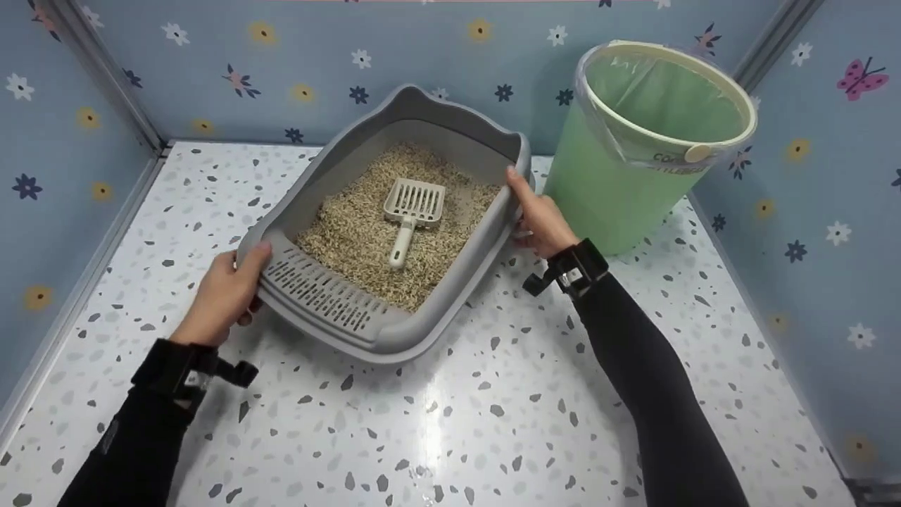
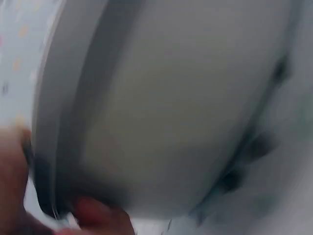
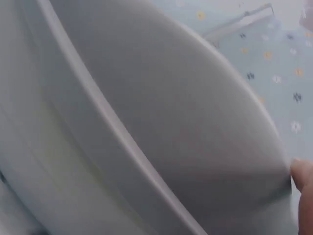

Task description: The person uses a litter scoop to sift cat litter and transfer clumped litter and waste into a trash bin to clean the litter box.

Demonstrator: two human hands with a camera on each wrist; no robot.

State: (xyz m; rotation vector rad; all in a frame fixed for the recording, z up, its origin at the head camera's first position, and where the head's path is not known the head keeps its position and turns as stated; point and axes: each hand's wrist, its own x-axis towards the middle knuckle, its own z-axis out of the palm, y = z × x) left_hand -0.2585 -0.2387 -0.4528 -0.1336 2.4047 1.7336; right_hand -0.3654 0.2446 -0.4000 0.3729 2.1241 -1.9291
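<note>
Head view: hands [image 1: 222, 292] [image 1: 547, 222] flank litter tray [image 1: 405, 334] (both gripping).

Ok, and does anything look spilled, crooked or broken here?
Nothing looks plainly broken or spilled, though the speckled floor makes small spills hard to spot. The gray litter box is skewed to the back wall, likely because the left hand and right hand grip it.
</note>
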